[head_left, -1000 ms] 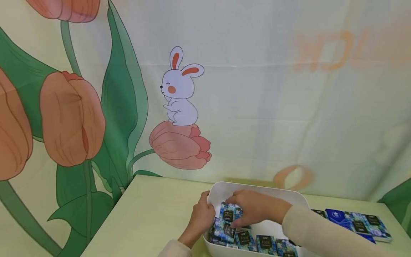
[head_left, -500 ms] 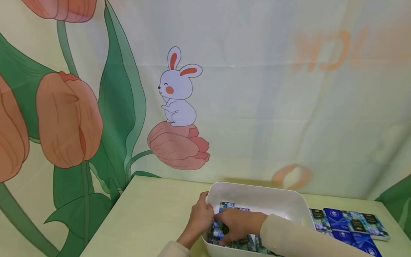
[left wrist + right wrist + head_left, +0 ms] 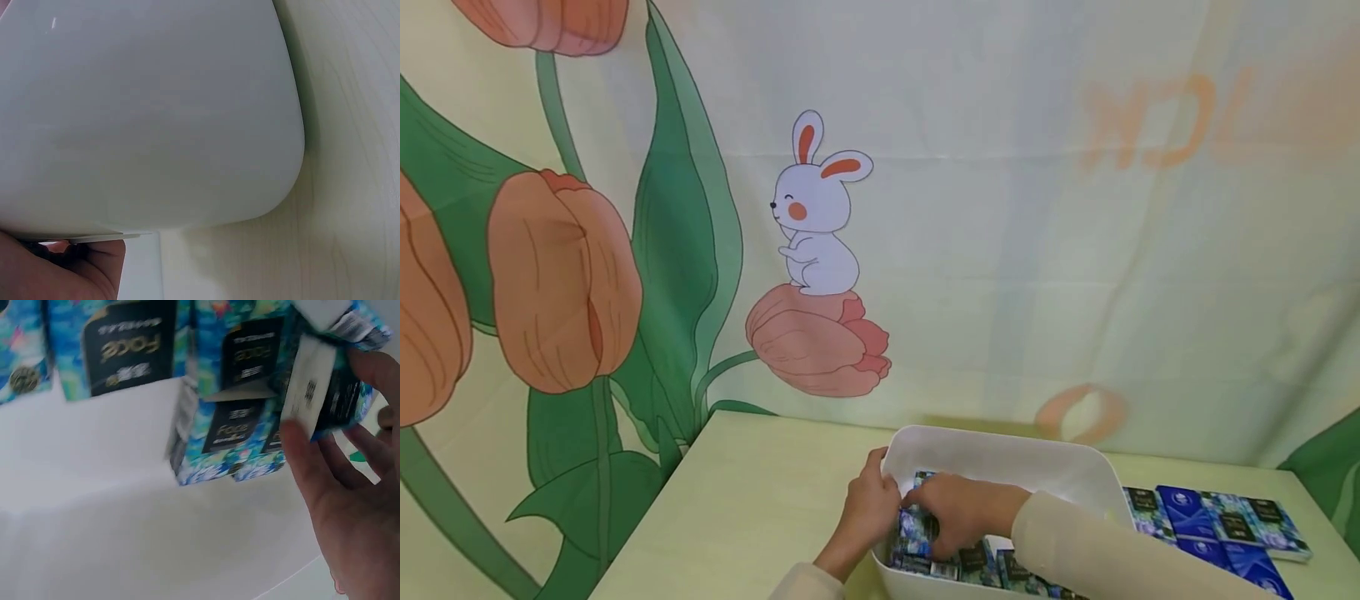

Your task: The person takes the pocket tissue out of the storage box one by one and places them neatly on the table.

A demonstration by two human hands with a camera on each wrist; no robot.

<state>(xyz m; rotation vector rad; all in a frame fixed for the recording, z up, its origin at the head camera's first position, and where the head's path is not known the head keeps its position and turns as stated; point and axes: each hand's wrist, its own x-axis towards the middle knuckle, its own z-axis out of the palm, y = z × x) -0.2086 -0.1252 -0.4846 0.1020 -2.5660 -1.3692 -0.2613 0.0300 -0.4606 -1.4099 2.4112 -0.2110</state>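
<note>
My right hand (image 3: 966,508) is inside a white plastic bin (image 3: 1015,454), at its left end. Its thumb and fingers grip a blue floral tissue pack (image 3: 325,394) with a black label, held tilted with its pale side showing in the right wrist view. Several similar tissue packs (image 3: 231,428) lie in the bin beside it, some on top of others. My left hand (image 3: 868,508) holds the bin's left rim, fingers curled over it. The left wrist view is mostly the bin's smooth outer wall (image 3: 156,112), with part of the left hand (image 3: 56,275) below it.
Right of the bin, more tissue packs (image 3: 1236,527), floral ones and plain dark blue ones, lie in rows on the pale wooden table (image 3: 737,500). Behind the table hangs a printed backdrop (image 3: 985,250) with tulips and a rabbit. My right sleeve covers part of the bin.
My right hand has moved left and down within the bin, closer to the left hand, then shifted slightly. The left hand has stayed on the rim.
</note>
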